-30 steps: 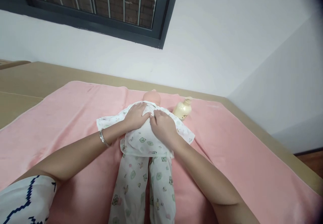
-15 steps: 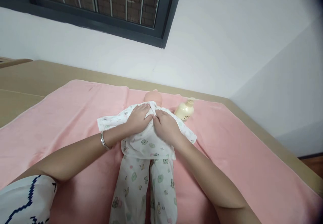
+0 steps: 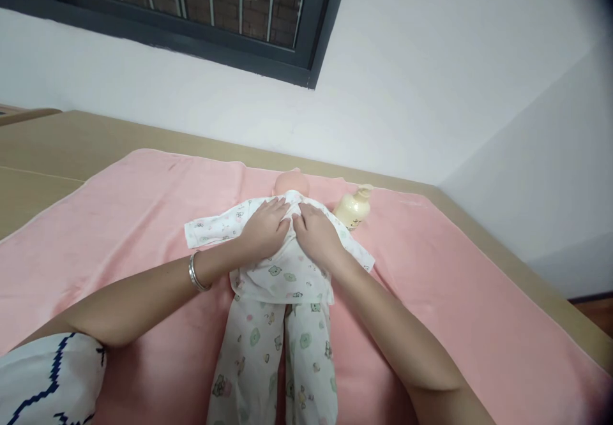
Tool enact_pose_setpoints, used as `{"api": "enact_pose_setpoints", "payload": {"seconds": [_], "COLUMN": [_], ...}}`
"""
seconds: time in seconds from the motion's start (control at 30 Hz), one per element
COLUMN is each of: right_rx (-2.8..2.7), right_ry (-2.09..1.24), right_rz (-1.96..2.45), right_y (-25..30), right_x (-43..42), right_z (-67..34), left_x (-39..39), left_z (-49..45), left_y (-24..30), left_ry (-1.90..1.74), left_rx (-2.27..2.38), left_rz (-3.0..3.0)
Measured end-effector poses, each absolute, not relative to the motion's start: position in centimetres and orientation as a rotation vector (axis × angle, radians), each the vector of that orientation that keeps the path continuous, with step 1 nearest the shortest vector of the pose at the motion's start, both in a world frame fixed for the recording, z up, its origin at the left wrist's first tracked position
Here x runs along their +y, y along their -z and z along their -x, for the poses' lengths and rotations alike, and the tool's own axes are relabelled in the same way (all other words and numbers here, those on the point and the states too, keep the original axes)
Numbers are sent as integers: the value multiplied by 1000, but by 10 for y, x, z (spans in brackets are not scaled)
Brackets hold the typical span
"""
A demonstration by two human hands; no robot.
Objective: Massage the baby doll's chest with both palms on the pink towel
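Observation:
A baby doll (image 3: 290,184) lies on a pink cloth, its head at the far end and its legs toward me. It wears a white printed top (image 3: 282,278) with sleeves spread to both sides, and matching trousers (image 3: 306,348). My left hand (image 3: 265,228) rests flat on the left of the top's chest, fingers stretched out toward the neck. On the right of the chest lies my right hand (image 3: 316,232), also flat, thumb close to the left thumb. Both palms face down and hide part of the top's front. Neither hand grips anything visible.
A cream pump bottle (image 3: 353,208) lies tilted beside the doll's right-side sleeve. The pink cloth (image 3: 431,297) covers a tan surface (image 3: 96,134) that meets a white wall (image 3: 383,93). Above is a dark-framed window (image 3: 191,29) with bars.
My hands have shifted slightly; the thumbs and fingertips are now a little farther apart over the top's chest. The doll and bottle stay in place.

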State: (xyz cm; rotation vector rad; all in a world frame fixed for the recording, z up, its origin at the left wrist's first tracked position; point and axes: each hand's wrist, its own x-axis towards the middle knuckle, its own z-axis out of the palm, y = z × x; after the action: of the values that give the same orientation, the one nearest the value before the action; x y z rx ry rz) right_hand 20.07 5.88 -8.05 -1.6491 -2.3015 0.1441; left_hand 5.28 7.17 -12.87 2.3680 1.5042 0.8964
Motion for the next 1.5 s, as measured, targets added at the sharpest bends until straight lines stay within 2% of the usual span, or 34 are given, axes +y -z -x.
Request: {"api": "enact_pose_setpoints", "payload": {"seconds": [0.17,0.37,0.7,0.93,1.27,1.5], "right_rx": [-2345,-2274,-2249,-2316,-2388,-2348], "right_ry": [-108,-312,-203,75,-80,55], "right_rz": [1624,1519,1601,1843,1772,1790], "right_y": [76,84,96,76,86,82], "right_x": [35,68,72,37,66,35], "right_z": [-190,-209,-206,-190,-210,-190], "left_x": [87,64,75,84,63,88], "left_z": [-44,-57,-49,-43,-55,-40], "left_y": [128,132,128,123,132,122], "left_ry": [-919,-1003,-907,-846,-950,-700], "left_rx": [1572,1576,1526,1525,1598,1560], "left_rz": [-2276,-2503,-2395,-2314,-2543,-2389]}}
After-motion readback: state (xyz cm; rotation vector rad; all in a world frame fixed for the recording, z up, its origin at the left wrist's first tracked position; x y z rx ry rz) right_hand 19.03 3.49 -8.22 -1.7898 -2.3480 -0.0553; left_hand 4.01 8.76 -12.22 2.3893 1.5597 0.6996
